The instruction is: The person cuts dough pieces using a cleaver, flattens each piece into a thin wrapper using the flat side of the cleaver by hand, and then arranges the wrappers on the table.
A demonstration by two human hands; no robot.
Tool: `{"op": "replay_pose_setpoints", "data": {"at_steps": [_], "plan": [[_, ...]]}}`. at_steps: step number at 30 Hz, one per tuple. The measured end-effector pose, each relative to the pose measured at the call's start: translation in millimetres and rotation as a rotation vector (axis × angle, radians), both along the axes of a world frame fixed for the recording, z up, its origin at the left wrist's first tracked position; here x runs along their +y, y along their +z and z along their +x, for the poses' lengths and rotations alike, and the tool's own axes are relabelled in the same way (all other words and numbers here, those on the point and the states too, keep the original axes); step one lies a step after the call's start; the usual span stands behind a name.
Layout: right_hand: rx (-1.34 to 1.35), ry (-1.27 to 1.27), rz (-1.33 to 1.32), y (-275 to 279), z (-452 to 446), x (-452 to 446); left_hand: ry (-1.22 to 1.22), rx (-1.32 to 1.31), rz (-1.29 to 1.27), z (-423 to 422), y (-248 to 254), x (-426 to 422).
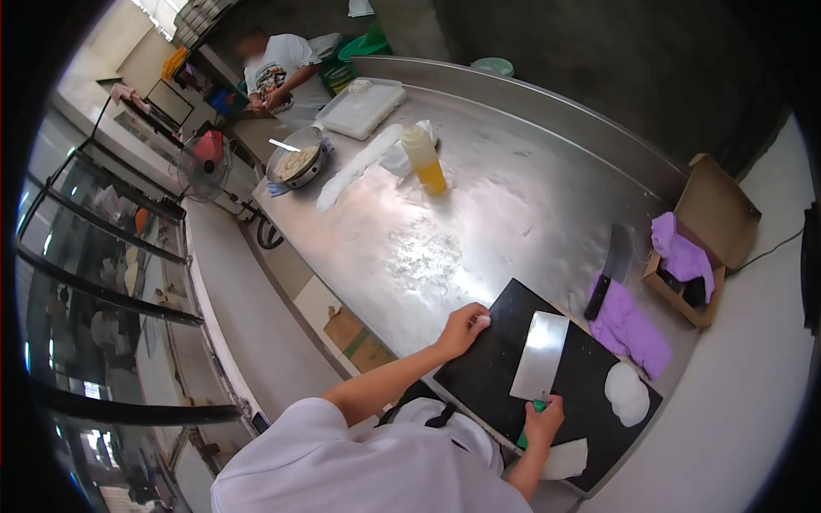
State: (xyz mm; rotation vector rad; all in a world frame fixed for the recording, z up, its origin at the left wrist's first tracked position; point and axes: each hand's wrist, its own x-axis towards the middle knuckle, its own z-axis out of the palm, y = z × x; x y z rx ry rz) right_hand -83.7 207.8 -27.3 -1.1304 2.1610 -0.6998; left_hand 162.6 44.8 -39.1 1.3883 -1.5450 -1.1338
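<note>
My right hand [545, 419] is wrapped round the green handle of a cleaver [542, 355], whose broad shiny blade lies over a black cutting board [586, 432]. At the board's upper left edge, my left hand [465, 328] is closed on a small white piece of dough [484, 321], mostly hidden by the fingers. Several thin white dough rounds [629, 402] lie overlapping on the right side of the board. A folded white cloth or paper [566, 459] rests at the board's near edge, close to my right wrist.
Beyond the board, a second black-handled cleaver [609, 269] lies by a purple cloth [629, 329] and an open cardboard box [717, 214]. Farther off on the steel table [505, 231] are an oil bottle [423, 160], a filling bowl [298, 162] and a plastic tray [363, 109]. Another person [282, 73] stands beyond.
</note>
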Motion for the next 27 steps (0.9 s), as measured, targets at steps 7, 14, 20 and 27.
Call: {"op": "replay_pose_setpoints", "data": {"at_steps": [7, 14, 20, 27], "plan": [[0.107, -0.052, 0.098, 7.3, 14.8, -14.3, 0.11, 0.058, 0.017, 15.2, -8.3, 7.7], [0.108, -0.215, -0.27, 8.5, -38.6, -10.7, -0.185, -0.043, 0.008, 2.9, -15.4, 12.1], [0.487, -0.708, -0.234, -18.9, -180.1, 24.8, -0.406, -0.151, -0.016, -1.8, -16.9, 23.7], [0.478, -0.494, 0.044, -83.3, -245.1, 14.9, -0.332, -0.121, -0.195, 7.9, -28.3, 33.6]]}}
